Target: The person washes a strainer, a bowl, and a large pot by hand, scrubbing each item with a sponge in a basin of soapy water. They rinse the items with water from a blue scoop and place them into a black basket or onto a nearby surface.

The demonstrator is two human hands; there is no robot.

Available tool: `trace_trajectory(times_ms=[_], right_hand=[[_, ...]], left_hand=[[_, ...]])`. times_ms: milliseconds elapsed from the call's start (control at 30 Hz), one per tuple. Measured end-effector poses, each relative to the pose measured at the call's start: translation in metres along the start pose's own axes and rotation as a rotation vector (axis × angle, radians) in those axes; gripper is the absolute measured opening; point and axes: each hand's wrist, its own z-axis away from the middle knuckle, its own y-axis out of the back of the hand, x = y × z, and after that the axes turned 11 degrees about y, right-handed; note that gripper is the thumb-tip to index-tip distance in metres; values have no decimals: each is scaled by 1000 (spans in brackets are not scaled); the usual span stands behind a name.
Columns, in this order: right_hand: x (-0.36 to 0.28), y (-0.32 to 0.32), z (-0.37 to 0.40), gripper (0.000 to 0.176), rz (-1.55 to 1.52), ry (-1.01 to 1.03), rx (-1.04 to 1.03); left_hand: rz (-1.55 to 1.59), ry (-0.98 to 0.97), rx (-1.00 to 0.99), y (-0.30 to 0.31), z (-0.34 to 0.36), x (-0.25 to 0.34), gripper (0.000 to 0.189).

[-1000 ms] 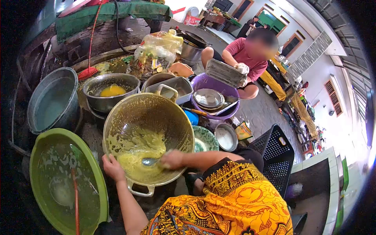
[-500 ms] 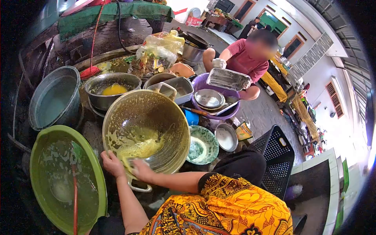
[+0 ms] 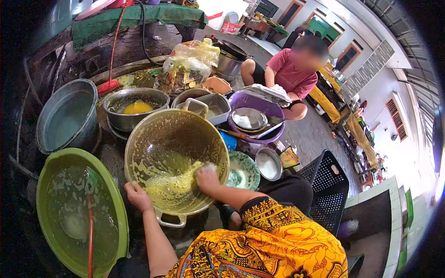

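A large, deep metal wok [image 3: 160, 134] with loop handles tilts toward me, its inside smeared with yellowish suds. My left hand [image 3: 138, 196] is closed on the wok's near left rim. Inside, my right hand [image 3: 208, 180] presses against the right part of the wall, fingers closed and blurred. Something pale shows at its fingertips, too smeared to name. Left of the wok stands a green basin [image 3: 121, 217] of cloudy water with a red-handled tool [image 3: 90, 236] in it. A green-and-white patterned bowl [image 3: 250, 167] lies just right of the wok.
Opposite me a person [image 3: 296, 69] handles a metal tray [image 3: 266, 95] over a purple tub [image 3: 276, 132]. A grey bucket [image 3: 88, 111], a metal pot [image 3: 157, 95] with yellow liquid and a rubbish bag [image 3: 185, 67] stand beyond. On the right is a black crate [image 3: 324, 192].
My right hand has moved from the wok's near left rim across to its right wall. The wok has shifted slightly right. The other person has lowered and tilted the tray.
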Motion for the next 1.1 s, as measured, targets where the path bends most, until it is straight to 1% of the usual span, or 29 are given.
trace_trajectory(times_ms=[33,67,100,133,167,200,267,300,367,433,467,500,567,633,700,733,800,833,867,933,967,1000,1033,1067,1100], right_hand=[[-28,0,2,25,-45,-143,29],[-47,-34,-7,30,-229,-215,-161],[-82,16,-13,43,-159,-290,-244],[-111,7,-19,51,-298,-258,-203],[-142,34,-26,47,-508,-319,-116],[-160,35,-42,47,-625,-274,-123],[-186,3,-76,49,-1073,-172,301],[-187,-2,-89,49,-1076,-174,306],[-178,0,-123,54,-1238,-45,469],[-147,2,-151,58,-1101,-72,193],[-127,9,-160,56,-805,-52,112],[-105,15,-166,54,-508,-35,31],[-56,-13,-182,53,-227,-134,-60],[-8,-16,-163,54,-138,-265,-106],[14,-2,-119,44,-117,-233,-36],[8,-12,-104,44,-112,-228,-41],[-17,-47,-65,48,-194,-354,-70],[-43,-39,-57,51,-441,-475,-124],[-74,-18,-53,54,-682,-600,-171],[-122,17,-50,55,-694,-282,-141],[-143,-26,-60,58,-709,-137,68],[-150,-1,-75,61,-918,-18,55],[-155,3,-97,60,-1034,82,200],[-160,5,-117,60,-1149,184,346],[-157,18,-137,60,-1156,198,409]], left_hand=[[39,19,-9,-3,-2,-5,19],[80,38,-16,-6,-3,-9,19],[83,37,-13,-9,-4,-11,19],[67,28,4,-11,-6,-14,19],[48,16,19,-12,-7,-16,19],[45,12,17,-12,-6,-15,19],[83,-3,25,-13,0,-10,18],[82,-9,23,-12,1,-7,18],[53,-78,-3,-7,-2,0,14],[81,-120,-19,-7,-2,-1,12],[66,-125,3,-5,1,2,11],[6,-128,37,-9,-1,-7,11],[3,-41,15,-5,4,-3,12],[-11,-9,17,-1,2,-1,12],[-13,24,23,-3,-2,2,13],[-12,16,22,-3,-3,3,14],[-27,22,25,-3,-5,4,15],[-21,22,15,-2,-5,6,17],[-6,16,5,-4,-6,8,20],[24,5,10,-11,-10,0,23],[53,-10,21,-14,-15,-5,26],[27,-17,10,-15,-18,-10,30],[23,-22,12,-15,-20,-6,30],[14,-72,4,-11,-20,1,29],[4,-120,-2,-5,-20,8,28]])
